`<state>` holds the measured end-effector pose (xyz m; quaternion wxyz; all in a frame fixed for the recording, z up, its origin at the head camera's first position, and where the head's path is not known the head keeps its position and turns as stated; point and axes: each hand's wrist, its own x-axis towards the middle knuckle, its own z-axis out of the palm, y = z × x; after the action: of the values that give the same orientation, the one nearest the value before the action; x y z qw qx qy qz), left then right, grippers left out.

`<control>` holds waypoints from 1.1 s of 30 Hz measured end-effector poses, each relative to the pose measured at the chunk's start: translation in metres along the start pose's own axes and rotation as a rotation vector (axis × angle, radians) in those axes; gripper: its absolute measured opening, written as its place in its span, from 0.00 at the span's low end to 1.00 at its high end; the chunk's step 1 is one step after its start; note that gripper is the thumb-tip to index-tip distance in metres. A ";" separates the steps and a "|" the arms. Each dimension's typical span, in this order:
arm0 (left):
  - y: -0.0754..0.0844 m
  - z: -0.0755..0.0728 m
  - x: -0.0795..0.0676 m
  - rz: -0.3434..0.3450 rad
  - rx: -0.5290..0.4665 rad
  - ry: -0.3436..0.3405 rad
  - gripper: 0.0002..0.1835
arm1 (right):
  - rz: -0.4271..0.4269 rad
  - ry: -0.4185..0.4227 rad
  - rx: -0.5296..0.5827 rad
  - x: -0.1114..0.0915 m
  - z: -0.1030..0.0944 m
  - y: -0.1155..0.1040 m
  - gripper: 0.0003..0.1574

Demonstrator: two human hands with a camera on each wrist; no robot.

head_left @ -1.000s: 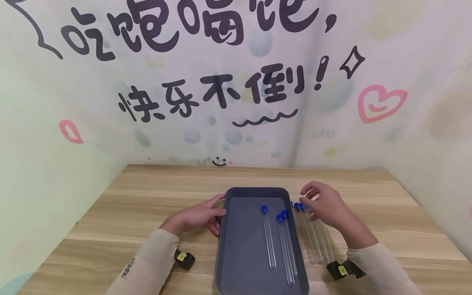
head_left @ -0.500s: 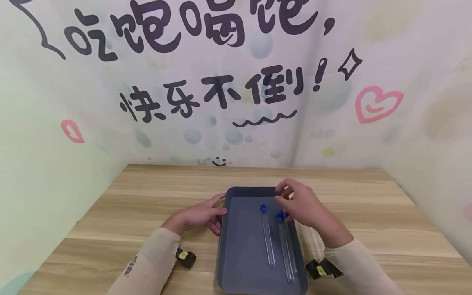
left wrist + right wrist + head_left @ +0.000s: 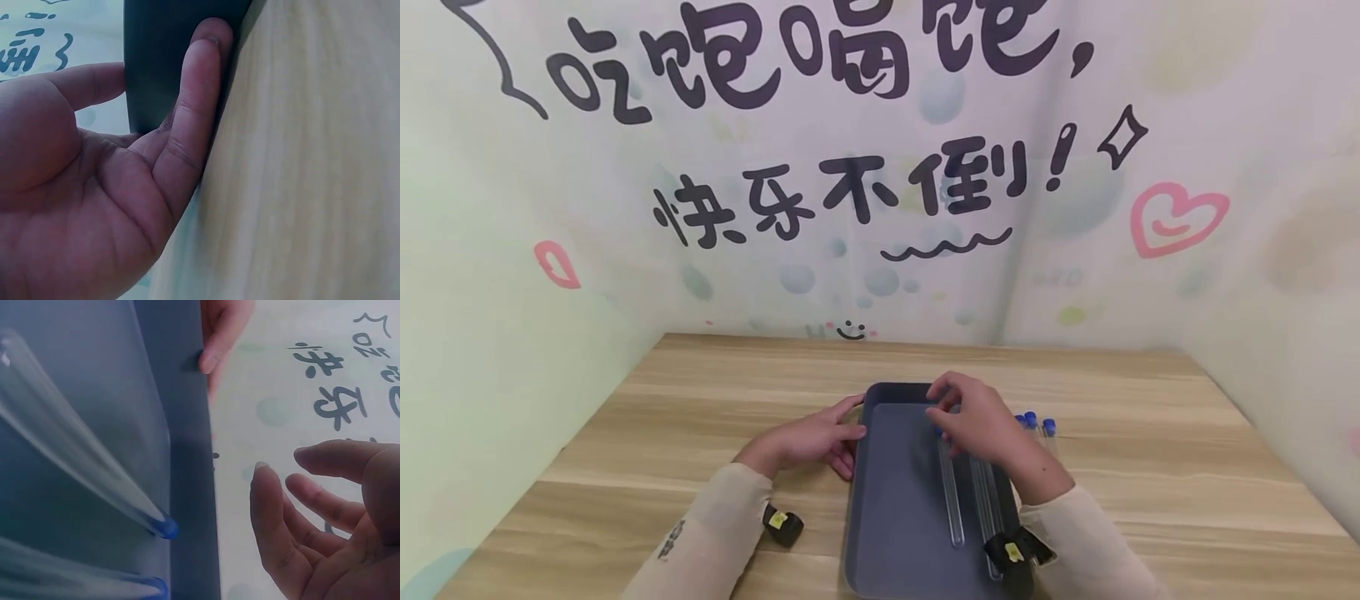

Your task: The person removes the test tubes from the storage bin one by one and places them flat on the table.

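Note:
My left hand point(image 3: 816, 442) holds the left wall of a grey tray point(image 3: 887, 500). Its thumb lies at the rim while the fingers point(image 3: 187, 112) rest along the outer side. Over the tray's upper right part hovers my right hand point(image 3: 973, 417), fingers loosely bent with nothing between them, as the right wrist view also shows. Under it, a glass test tube point(image 3: 952, 500) with a blue cap point(image 3: 165, 527) lies in the tray. More capped tubes point(image 3: 985, 500) lie to its right, their caps hidden by the hand in the head view.
More blue-capped test tubes point(image 3: 1030, 421) lie on the wooden table point(image 3: 760, 367) just right of the tray, mostly hidden by my right forearm. A printed cloth point(image 3: 850, 275) hangs behind the table. A black strap device point(image 3: 782, 525) is on my left wrist.
My right hand has moved left, from above the tubes beside the tray to over the tray, uncovering caps on the table. The left hand has stayed on the tray wall.

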<state>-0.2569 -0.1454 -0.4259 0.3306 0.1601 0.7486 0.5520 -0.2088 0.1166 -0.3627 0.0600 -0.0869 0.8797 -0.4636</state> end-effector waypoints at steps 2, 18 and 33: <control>0.000 0.001 0.000 0.001 0.000 -0.002 0.36 | -0.005 -0.006 -0.010 0.002 0.003 0.003 0.12; -0.001 0.000 0.003 -0.008 -0.003 0.007 0.35 | -0.014 -0.022 -0.120 0.016 0.012 0.019 0.14; 0.001 0.001 0.001 0.003 -0.002 -0.005 0.36 | 0.116 -0.040 0.014 0.019 0.012 0.031 0.16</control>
<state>-0.2577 -0.1439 -0.4259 0.3317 0.1621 0.7471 0.5528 -0.2283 0.1203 -0.3952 0.1047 -0.0447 0.8787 -0.4637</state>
